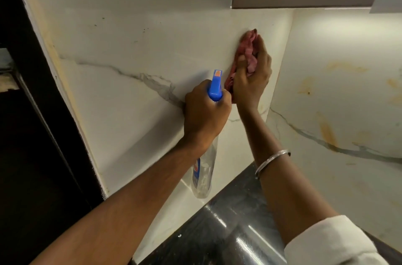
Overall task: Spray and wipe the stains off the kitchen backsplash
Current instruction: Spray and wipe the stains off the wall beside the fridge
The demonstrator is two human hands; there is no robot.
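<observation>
The right hand [252,82] is bunched tight round a pink cloth [247,47], pressing it against the marble backsplash [130,47] just above and right of the spray bottle [215,88]. The left hand [204,112] is wrapped round that bottle's neck, the blue nozzle head poking up out of the fist and the clear body hanging below. A metal bangle [272,161] circles the right forearm, right of the bottle's body. Small dark specks [143,30] dot the wall up and left of the bottle. Yellowish stains [326,132] streak the adjoining wall well to its right. Beneath the bottle runs a glossy black countertop [228,232].
</observation>
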